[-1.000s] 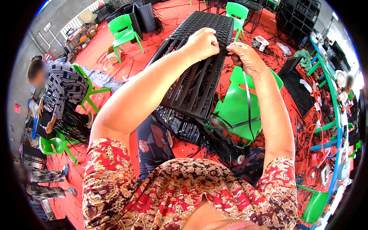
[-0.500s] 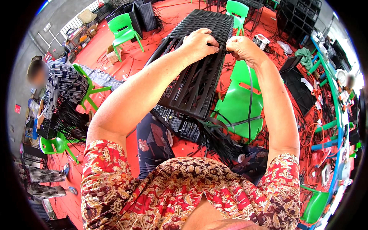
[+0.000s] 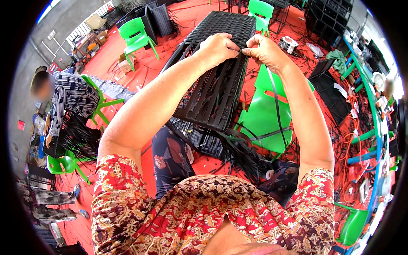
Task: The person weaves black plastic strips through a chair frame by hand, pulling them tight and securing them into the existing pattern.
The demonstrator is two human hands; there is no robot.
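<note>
A black wicker piece, closely woven at its far end and with open strips nearer me, stands tilted in front of me. My left hand lies on its weave, fingers and thumb drawn together near the right edge; what is between them is hidden. Just right of that edge, my right hand is closed in a pinch, its fingertips close to the left ones. A long dark plastic strip hangs below my right hand, in front of a green chair. Loose black strips trail beneath the wicker.
A person in a patterned shirt bends over black strips at the left. Another green chair stands beyond, beside a cardboard box. Black frames and a blue-green rail line the right. Strip scraps litter the red floor covering.
My right hand has shifted slightly left along the wicker's edge, and its fingers have opened out a little from a tighter fist. My left hand has barely moved.
</note>
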